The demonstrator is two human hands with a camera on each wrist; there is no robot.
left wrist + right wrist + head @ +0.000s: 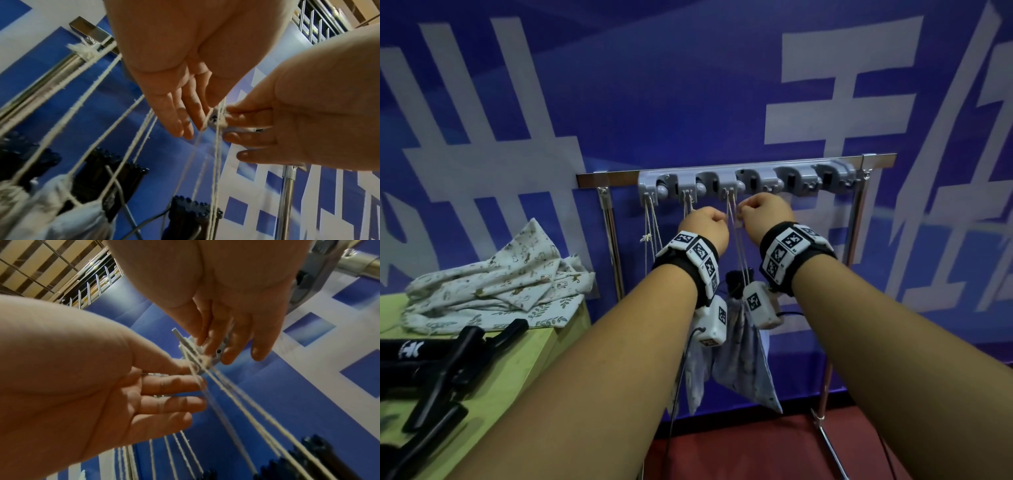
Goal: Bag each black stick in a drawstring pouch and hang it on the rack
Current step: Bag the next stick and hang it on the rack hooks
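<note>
Rack [736, 168]: steel frame with a grey hook strip across the top, directly above the fingers. Two pouch cords already hang from the hooks on the outer side of the left hand.

Third pouch [743, 356] hangs well below both wrists with a black stick [734, 281] poking out of its mouth. More black sticks [445, 373] and a pile of empty pouches [493, 284] sit on the yellow table [517, 370], well off to the left of the left hand.

Step in hand, as I read it: hanging pouch three. Its cord [732, 219] runs up between the two hands to the third hook [189, 345].

Left hand [705, 228]: fingers nearly straight, tips against the cord just below the hook. Right hand [765, 210]: thumb and forefinger appear to pinch the cord right at the hook, other fingers loosely extended.

Next move probably needs the loop seated fully over the hook before both hands let go. Then on to a table stick and a fresh pouch.
</note>
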